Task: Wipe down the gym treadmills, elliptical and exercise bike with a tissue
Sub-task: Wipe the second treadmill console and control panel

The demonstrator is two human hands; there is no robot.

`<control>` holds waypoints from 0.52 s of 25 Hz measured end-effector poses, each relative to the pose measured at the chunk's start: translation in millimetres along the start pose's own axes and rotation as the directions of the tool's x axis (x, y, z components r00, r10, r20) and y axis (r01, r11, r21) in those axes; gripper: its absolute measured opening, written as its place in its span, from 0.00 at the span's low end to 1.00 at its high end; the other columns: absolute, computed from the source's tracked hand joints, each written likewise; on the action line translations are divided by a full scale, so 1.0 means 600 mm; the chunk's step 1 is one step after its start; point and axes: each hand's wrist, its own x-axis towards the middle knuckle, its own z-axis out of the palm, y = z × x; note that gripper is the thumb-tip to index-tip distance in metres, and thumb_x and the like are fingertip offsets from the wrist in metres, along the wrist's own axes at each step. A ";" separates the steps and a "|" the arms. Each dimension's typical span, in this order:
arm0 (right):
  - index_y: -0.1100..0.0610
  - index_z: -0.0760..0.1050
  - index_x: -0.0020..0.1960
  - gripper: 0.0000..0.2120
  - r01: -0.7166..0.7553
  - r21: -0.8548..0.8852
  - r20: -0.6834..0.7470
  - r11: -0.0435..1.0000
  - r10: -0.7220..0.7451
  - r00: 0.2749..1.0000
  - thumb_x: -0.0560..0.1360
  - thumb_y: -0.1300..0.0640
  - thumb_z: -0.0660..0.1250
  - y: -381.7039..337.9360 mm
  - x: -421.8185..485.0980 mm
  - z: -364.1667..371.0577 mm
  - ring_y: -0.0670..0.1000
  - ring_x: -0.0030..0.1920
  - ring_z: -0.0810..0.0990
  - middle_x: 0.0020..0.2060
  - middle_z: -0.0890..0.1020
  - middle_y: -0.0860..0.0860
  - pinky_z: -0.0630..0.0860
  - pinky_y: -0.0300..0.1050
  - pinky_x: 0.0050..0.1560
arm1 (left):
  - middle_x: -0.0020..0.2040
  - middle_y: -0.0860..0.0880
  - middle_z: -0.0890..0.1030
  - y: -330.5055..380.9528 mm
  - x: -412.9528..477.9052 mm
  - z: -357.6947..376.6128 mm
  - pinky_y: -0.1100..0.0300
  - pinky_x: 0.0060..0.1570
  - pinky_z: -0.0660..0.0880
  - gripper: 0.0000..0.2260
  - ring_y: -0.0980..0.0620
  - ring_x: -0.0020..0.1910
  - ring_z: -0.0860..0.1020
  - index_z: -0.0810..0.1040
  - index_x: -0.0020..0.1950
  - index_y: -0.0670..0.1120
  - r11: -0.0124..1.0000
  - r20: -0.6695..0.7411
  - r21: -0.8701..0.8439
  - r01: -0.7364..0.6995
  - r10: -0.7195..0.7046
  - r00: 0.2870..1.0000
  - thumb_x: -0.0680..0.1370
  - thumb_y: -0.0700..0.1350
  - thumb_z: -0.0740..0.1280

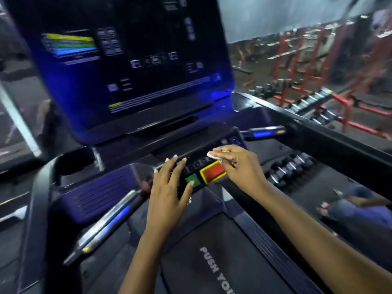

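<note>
- Dumbbells (pixel 290 166) line a rack right of the treadmill (pixel 101 194); a person (pixel 358 206) sits low beyond them.
- The lit screen (pixel 131 60) rises behind the button panel (pixel 197 166); a chrome handlebar (pixel 106 221) runs at lower left.
- Left hand (pixel 169 187): fingers straight and spread, laid on the panel just left of the green button (pixel 192 179).
- Right hand (pixel 237 166): fingers curled, pinching the tissue (pixel 212 154) above the red button (pixel 213 172).
- Tissue: white, small, wadded, mostly covered by fingers, at the panel's upper edge; contact unclear through blur.
</note>
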 end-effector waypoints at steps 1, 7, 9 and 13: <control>0.58 0.83 0.51 0.17 -0.035 -0.018 0.009 0.999 0.035 0.999 0.69 0.72 0.63 0.010 -0.023 -0.025 0.44 0.51 0.77 0.47 0.83 0.52 0.67 0.22 0.53 | 0.72 0.48 0.67 0.021 -0.001 0.014 0.45 0.71 0.60 0.24 0.49 0.71 0.65 0.67 0.72 0.50 0.997 0.028 -0.015 -0.074 0.074 0.997 0.77 0.55 0.59; 0.55 0.83 0.50 0.17 -0.373 -0.213 -0.044 0.903 0.373 0.927 0.70 0.72 0.66 0.074 -0.237 -0.228 0.46 0.48 0.80 0.47 0.84 0.51 0.68 0.25 0.48 | 0.69 0.44 0.72 0.185 -0.038 0.183 0.38 0.63 0.68 0.27 0.44 0.67 0.72 0.70 0.70 0.48 0.921 0.463 -0.195 -0.336 0.388 0.797 0.79 0.63 0.52; 0.55 0.83 0.52 0.15 -0.503 -0.260 -0.076 0.824 0.502 0.862 0.72 0.69 0.66 0.085 -0.329 -0.303 0.46 0.49 0.80 0.48 0.84 0.51 0.67 0.24 0.47 | 0.69 0.44 0.72 0.261 -0.062 0.250 0.38 0.62 0.70 0.32 0.43 0.66 0.73 0.71 0.70 0.46 0.889 0.581 -0.248 -0.384 0.454 0.676 0.78 0.67 0.48; 0.54 0.81 0.56 0.14 -0.770 -0.317 -0.247 0.553 0.736 0.630 0.74 0.64 0.64 0.107 -0.546 -0.438 0.54 0.48 0.81 0.46 0.84 0.55 0.75 0.37 0.50 | 0.70 0.45 0.72 0.428 -0.148 0.379 0.46 0.66 0.68 0.42 0.46 0.66 0.73 0.72 0.69 0.45 0.778 0.693 -0.382 -0.498 0.598 0.402 0.72 0.74 0.43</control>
